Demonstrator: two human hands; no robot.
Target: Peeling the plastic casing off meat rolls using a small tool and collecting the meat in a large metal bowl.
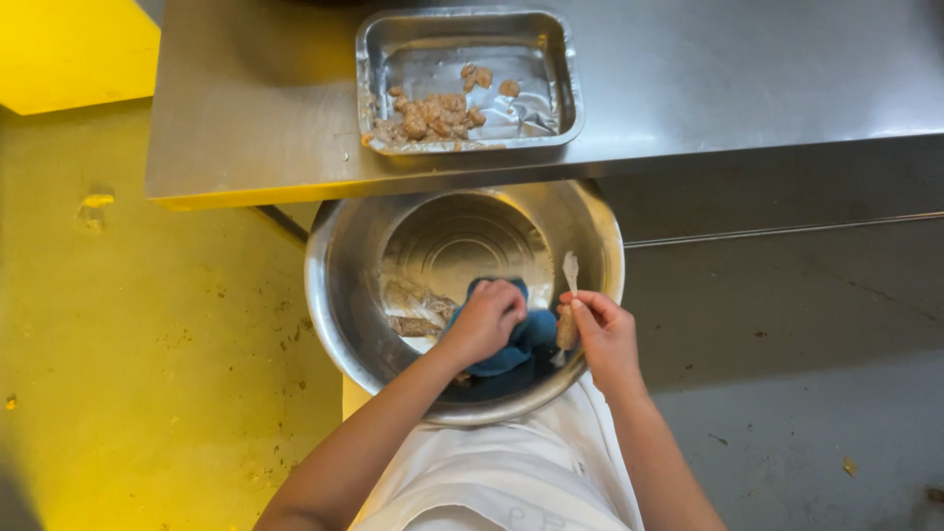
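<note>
A large round steel bowl (339,285) sits below the table edge, in front of my body. My left hand (484,320) is closed on a blue cloth (526,339) inside the bowl, at its near side. My right hand (602,329) pinches a small pale piece of raw meat (568,300) with a white strip sticking up, just right of the cloth. Some pale scraps (413,310) lie on the bowl's left inner wall.
A rectangular steel tray (531,49) with several brownish meat chunks (433,116) rests on the steel table (737,69) above the bowl. The floor is yellow (147,344) on the left and grey (787,393) on the right. My white apron (501,472) shows at the bottom.
</note>
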